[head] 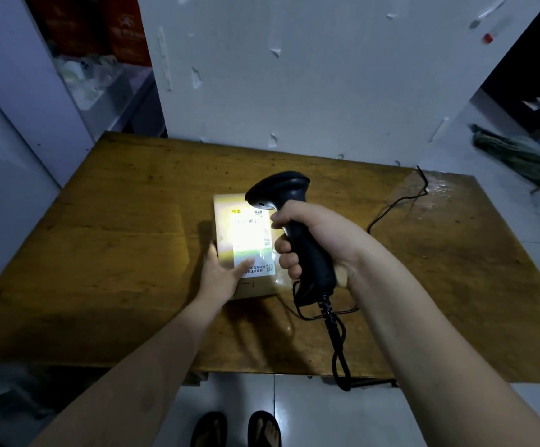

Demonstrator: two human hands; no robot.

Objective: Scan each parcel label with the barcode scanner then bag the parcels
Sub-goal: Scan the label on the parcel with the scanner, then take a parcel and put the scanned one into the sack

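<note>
A small brown cardboard parcel (226,221) lies flat in the middle of the wooden table (107,227). Its white shipping label (252,233) faces up and is lit brightly by the scanner's light. My right hand (314,240) grips the handle of a black barcode scanner (289,217), whose head hangs just above the parcel's far right corner, pointing down at the label. My left hand (222,272) rests flat on the parcel's near left corner, fingers spread over the label's lower edge.
The scanner's black cable (336,343) loops down over the table's near edge, and a thinner cable (401,201) runs to the far right. A white wall stands behind the table. Shelves with clutter are at the left. My sandalled feet (236,430) show below.
</note>
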